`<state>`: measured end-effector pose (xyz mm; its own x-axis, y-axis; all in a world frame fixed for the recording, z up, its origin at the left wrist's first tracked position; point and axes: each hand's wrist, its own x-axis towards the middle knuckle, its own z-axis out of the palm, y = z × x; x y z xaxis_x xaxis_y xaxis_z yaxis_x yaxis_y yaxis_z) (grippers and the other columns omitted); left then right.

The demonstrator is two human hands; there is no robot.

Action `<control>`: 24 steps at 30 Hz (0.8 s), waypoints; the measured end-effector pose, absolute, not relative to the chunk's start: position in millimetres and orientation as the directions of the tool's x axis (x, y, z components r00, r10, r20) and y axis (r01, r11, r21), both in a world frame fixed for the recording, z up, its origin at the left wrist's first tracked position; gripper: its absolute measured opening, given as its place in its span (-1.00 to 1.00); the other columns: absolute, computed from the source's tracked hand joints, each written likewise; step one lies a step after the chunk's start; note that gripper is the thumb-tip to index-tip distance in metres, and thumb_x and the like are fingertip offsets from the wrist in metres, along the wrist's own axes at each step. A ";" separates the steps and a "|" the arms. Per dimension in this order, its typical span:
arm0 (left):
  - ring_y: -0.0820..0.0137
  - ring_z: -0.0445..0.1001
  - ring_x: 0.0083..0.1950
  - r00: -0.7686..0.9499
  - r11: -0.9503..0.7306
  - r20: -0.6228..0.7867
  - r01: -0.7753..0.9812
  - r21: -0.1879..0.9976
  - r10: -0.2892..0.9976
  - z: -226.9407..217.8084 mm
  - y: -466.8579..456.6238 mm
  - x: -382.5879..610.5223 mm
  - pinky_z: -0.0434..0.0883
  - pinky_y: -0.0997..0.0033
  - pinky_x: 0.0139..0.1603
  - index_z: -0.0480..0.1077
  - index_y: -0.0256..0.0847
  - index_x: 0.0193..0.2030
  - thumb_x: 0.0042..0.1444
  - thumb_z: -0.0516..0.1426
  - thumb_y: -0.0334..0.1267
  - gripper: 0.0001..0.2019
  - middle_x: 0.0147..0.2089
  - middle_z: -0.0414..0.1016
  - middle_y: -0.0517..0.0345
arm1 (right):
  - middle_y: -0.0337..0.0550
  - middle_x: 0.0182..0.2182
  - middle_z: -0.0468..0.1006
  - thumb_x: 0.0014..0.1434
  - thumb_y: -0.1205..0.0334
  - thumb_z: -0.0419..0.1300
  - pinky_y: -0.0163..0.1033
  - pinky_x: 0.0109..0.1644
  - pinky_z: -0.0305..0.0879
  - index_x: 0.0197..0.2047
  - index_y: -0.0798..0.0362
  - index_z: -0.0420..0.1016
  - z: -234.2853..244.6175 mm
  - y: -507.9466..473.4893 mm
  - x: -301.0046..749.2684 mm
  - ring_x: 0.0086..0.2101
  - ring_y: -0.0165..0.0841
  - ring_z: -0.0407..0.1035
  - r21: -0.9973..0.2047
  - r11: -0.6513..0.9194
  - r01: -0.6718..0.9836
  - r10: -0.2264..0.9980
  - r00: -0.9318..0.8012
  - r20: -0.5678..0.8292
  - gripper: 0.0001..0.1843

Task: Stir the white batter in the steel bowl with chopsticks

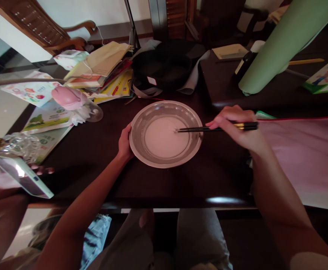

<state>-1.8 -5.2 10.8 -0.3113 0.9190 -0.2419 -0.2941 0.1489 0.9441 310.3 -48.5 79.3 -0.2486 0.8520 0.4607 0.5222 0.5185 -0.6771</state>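
Note:
A wide metal bowl (137, 150) stands on the dark table in front of me, with a milky white liquid (164, 138) in its bottom. My left hand (125, 143) grips the bowl's left rim, fingers around the outside. In my right hand (234, 125) is a pair of black chopsticks (200, 129) with gold bands near their upper ends. Their tips reach over the right rim and dip into the liquid near its middle. The chopsticks lie close together, almost level.
Another person's hand holds a phone (23, 176) at the left. Behind it are a glass dish (26, 144), a pink-topped bottle (68, 98) and stacked papers (104, 63). A black bag (164, 63) lies beyond the bowl; a green roll (282, 48) and pink cloth (301, 153) are at right.

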 end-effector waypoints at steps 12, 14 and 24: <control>0.36 0.52 -0.30 -0.326 0.155 -0.263 -0.321 0.934 0.908 12.0 -4.4 0.3 0.46 0.45 -0.27 0.48 -0.17 -0.42 0.01 0.13 -0.19 -0.85 -0.41 0.56 0.23 | -0.20 -0.44 0.63 0.27 0.19 0.15 -0.10 -0.15 0.24 -0.44 -0.04 0.56 77.6 -46.8 308.4 -0.37 -0.31 0.45 -0.658 0.536 0.529 0.840 -0.260 0.476 -0.73; 0.34 0.53 -0.29 -0.309 0.160 -0.270 -0.339 0.927 0.912 12.1 -4.5 0.6 0.47 0.43 -0.26 0.47 -0.18 -0.42 0.02 0.13 -0.19 -0.85 -0.44 0.54 0.23 | -0.21 -0.45 0.64 0.30 0.18 0.12 -0.12 -0.17 0.24 -0.48 -0.04 0.54 82.2 -49.7 312.2 -0.39 -0.33 0.45 -0.715 0.502 0.487 0.864 -0.250 0.436 -0.67; 0.38 0.50 -0.31 -0.333 0.147 -0.255 -0.318 0.937 0.908 11.1 -3.6 -1.0 0.44 0.48 -0.30 0.51 -0.18 -0.40 0.05 0.10 -0.23 -0.84 -0.41 0.56 0.22 | -0.22 -0.45 0.64 0.28 0.16 0.14 -0.11 -0.18 0.27 -0.44 -0.06 0.57 78.7 -47.5 308.9 -0.37 -0.31 0.46 -0.691 0.517 0.506 0.855 -0.259 0.450 -0.72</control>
<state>-1.0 -3.6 11.1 -0.3327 0.9079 -0.2550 -0.3181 0.1465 0.9367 308.9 -47.5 78.7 -0.2592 0.8547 0.4498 0.5060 0.5168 -0.6905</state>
